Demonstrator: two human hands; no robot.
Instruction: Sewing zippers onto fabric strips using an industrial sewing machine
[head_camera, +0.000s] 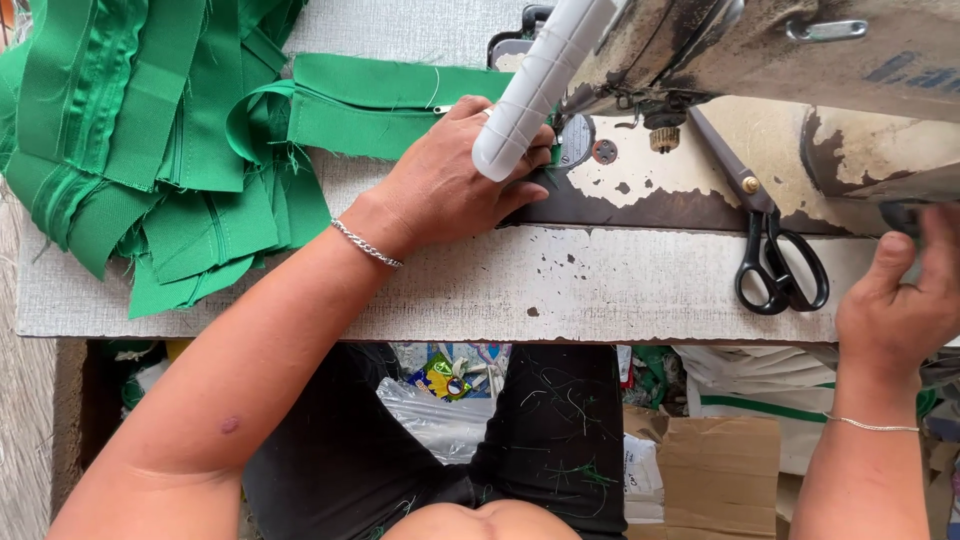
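Many green fabric pieces (150, 150) lay in a loose heap at the far left of the tabletop (600, 285), some folded, some with stitched seams and frayed threads. From this heap one long green strip (390, 105) ran to the right, with its long axis almost along the tabletop edge, and its right end went under the left hand (455, 185). This hand lay flat with the palm down and the fingers spread forward, pressing the strip against the machine bed close to the needle area; it did not clench anything, it only pinned the cloth. A chain bracelet (367, 245) sat on its wrist. A white ribbed cylinder (535, 85) on the sewing machine (780, 60) crossed in front of the fingertips, so the exact touching point of the fingers and the cloth was hidden. So the strip lay to the left and a little behind the left grip, and the left hand was clearly the nearer one to it. Further right, black-handled scissors (770, 240) rested on the worn bed, blades pointing away from the person, between both hands but touched by neither. At the far right the right hand (900, 300) was raised at the edge of the machine, well apart from the cloth; its fingers curled upward toward a dark part, and I cannot tell if it grasped something.
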